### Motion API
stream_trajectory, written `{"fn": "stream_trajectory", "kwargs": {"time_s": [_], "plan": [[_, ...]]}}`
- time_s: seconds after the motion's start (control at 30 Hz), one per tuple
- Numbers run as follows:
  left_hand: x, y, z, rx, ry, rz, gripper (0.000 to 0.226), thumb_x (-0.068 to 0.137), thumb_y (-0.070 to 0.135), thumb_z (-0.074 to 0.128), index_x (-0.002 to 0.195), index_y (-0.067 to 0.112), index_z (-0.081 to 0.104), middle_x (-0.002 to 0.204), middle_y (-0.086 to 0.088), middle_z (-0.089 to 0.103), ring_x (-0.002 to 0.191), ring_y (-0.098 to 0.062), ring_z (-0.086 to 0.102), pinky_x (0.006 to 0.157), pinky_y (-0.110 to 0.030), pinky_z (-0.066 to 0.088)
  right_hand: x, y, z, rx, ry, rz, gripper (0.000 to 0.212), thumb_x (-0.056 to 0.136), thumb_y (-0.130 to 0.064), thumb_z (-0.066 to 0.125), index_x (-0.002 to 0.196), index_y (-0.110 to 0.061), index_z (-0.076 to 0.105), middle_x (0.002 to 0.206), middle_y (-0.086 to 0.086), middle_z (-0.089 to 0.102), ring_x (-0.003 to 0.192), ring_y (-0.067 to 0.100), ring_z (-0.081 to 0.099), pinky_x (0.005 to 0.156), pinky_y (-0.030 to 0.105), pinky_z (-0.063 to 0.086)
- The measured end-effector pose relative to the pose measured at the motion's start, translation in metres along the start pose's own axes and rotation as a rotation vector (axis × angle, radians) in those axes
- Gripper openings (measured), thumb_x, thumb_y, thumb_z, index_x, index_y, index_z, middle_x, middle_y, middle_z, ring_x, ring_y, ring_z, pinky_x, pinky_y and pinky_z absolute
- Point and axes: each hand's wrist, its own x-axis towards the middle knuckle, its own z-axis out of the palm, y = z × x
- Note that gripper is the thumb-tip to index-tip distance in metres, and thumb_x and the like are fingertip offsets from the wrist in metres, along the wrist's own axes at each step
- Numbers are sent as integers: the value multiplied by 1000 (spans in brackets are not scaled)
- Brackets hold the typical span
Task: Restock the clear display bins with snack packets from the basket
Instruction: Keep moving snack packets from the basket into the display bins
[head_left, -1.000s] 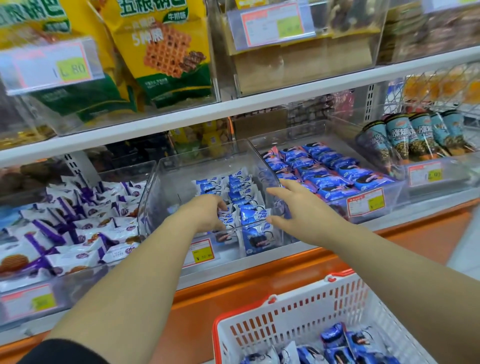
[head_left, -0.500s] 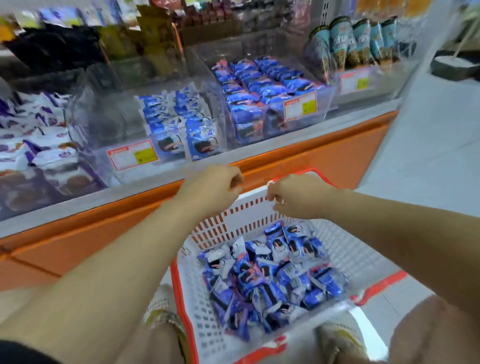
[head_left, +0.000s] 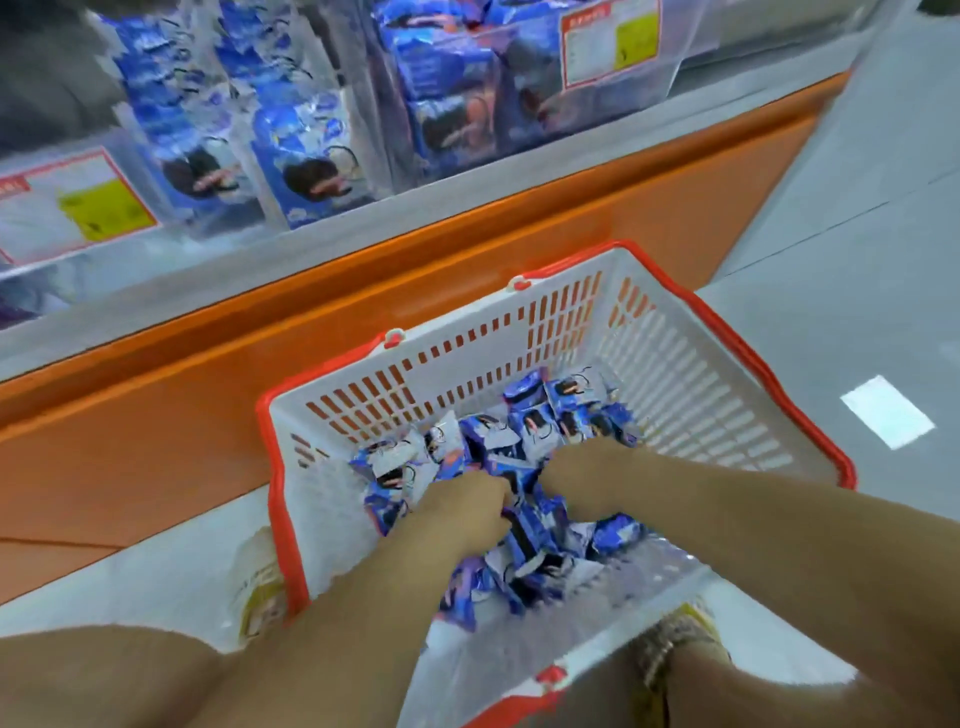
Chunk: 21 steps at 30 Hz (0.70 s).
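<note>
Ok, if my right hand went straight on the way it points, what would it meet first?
The blue snack packets in the basket; the right hand seems to be down among them, fingertips hidden.

You drew both hands back from the clear bin (head_left: 244, 208), held them curled above the basket (head_left: 727, 358) rim for a moment, then plunged your left hand (head_left: 462, 512) and right hand (head_left: 576, 467) into the snack packets (head_left: 524, 431) (fingertips buried, so any grip was hidden). Your head tipped down, and the upper shelves dropped from view.
</note>
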Motion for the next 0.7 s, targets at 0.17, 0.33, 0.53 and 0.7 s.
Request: {"fn": "stream_trajectory", "kwargs": {"time_s": [0.17,0.33,0.53,0.7], "plan": [[16,-1,31,-50,-52,-23,26,97,24,49,122,20,53,112,-12,55,94,-35,59,72,-43,49,28,-26,22,53,-112,47,37,89,-46,64,101,-11,60,92,7,57,82,27,53,68,38,44],[22,-4,40,-76,-55,-77,33,94,15,50,125,24,56,118,-7,59,101,-32,60,79,-41,51,34,-33,34,7,-16,82,15,91,-27,55,87,-18,44,69,-1,36,74,23,48,69,33,42],[10,1,20,-72,-35,-72,53,90,-1,46,135,26,49,122,-8,57,103,-32,59,78,-41,51,21,-23,15,85,-34,76,32,93,-17,51,64,-16,36,68,2,39,57,17,37,57,33,38],[-14,6,-17,-128,50,-46,56,88,0,55,139,21,44,127,-13,49,104,-36,57,77,-48,50,-12,-5,-35,165,-50,4,40,96,-15,44,57,-12,35,63,5,34,62,22,33,67,39,42]]}}
